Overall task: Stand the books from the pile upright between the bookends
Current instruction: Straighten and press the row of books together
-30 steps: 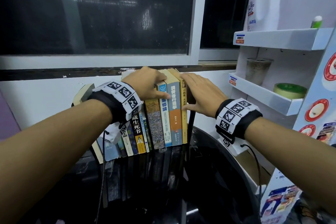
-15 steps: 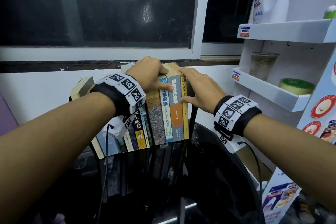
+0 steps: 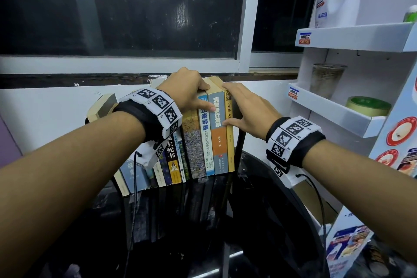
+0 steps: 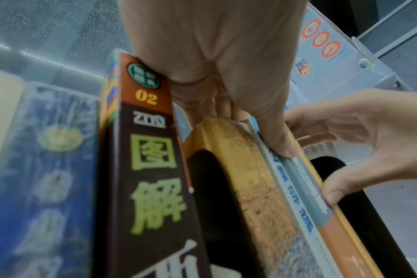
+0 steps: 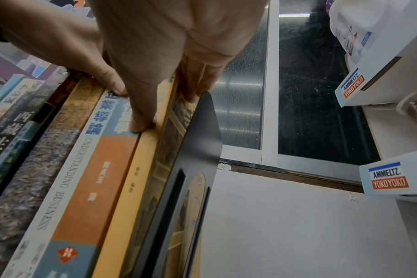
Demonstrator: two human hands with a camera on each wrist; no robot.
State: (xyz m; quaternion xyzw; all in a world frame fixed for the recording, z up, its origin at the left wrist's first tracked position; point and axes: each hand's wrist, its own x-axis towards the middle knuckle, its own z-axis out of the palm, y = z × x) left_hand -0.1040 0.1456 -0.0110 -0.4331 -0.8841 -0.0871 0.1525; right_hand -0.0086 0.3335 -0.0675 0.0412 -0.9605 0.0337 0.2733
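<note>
A row of books (image 3: 203, 142) stands upright on the black glossy table (image 3: 248, 221). My left hand (image 3: 191, 95) curls over the tops of the middle books, its thumb (image 4: 281, 143) pressing on the light-blue spine. My right hand (image 3: 243, 108) grips the top right end of the row. Its thumb (image 5: 141, 126) rests where the blue-orange book (image 5: 90, 188) meets the thin yellow book (image 5: 131, 188), and its fingers lie on the yellow book's outer cover. The black right bookend (image 5: 198, 150) stands against that cover. At the left end the books lean, and the left bookend is mostly hidden.
A white display shelf (image 3: 338, 117) stands close on the right, holding a tape roll (image 3: 369, 106) and a cup (image 3: 327, 79). A wall and dark window (image 3: 135, 18) are right behind the books. A cream-edged book (image 3: 101, 108) leans at the far left.
Both hands stay on the same book tops. The left thumb has crept slightly up the spine, and the right end of the row stands a little straighter against the bookend.
</note>
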